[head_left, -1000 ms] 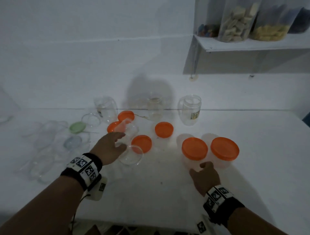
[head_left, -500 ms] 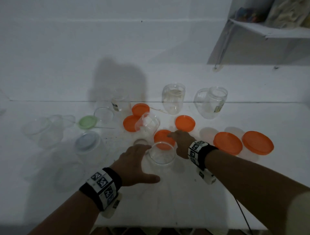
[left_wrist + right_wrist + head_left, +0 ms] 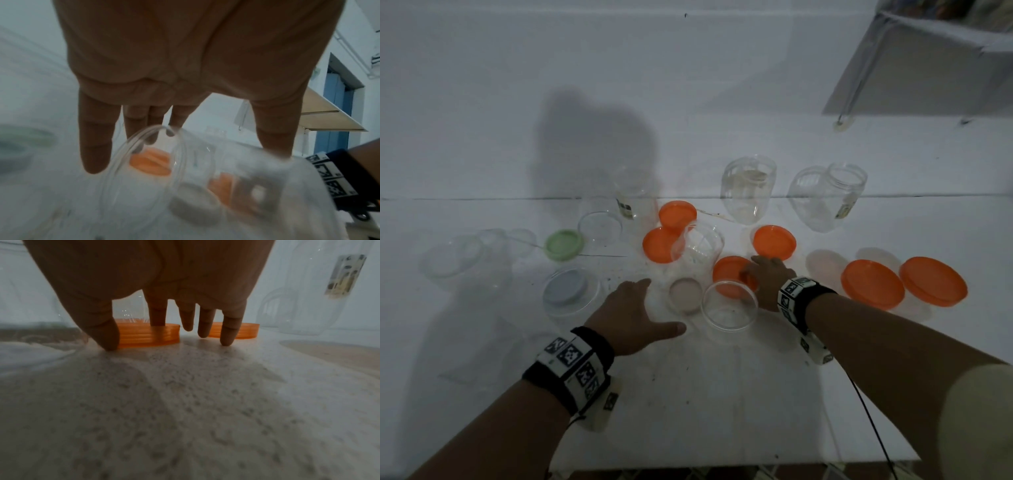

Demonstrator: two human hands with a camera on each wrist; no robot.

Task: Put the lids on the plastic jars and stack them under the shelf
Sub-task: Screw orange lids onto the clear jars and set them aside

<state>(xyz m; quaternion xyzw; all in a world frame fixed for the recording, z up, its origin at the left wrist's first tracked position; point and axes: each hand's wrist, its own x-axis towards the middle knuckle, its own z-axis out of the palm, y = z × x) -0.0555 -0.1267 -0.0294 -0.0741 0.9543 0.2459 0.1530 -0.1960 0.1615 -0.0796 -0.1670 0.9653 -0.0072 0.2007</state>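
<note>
My right hand (image 3: pixel 753 274) reaches over a loose orange lid (image 3: pixel 729 274) lying flat on the white table (image 3: pixel 722 394). In the right wrist view the thumb and index finger pinch that orange lid (image 3: pixel 148 335) from opposite sides, and the other fingertips touch the table. Just in front of it stands a low clear jar (image 3: pixel 729 305) with no lid. My left hand (image 3: pixel 661 305) hovers left of that jar, fingers straight and spread, thumb pointing at it, holding nothing. Two jars capped with orange lids (image 3: pixel 873 284) (image 3: pixel 933 281) stand to the right. The shelf (image 3: pixel 928 51) is at the top right.
More orange lids (image 3: pixel 677 214) (image 3: pixel 659 245) (image 3: pixel 774 241) lie around a tilted clear jar (image 3: pixel 697 246). A beige lid (image 3: pixel 685 294), a green lid (image 3: pixel 563 243) and a jar holding a blue-grey lid (image 3: pixel 566 289) sit to the left. Tall clear jars (image 3: pixel 748 192) (image 3: pixel 828 195) stand at the back.
My right hand left the capped jars, crossed to the left and settled on the loose orange lid. My left hand drew back from the tilted jar toward the low open jar.
</note>
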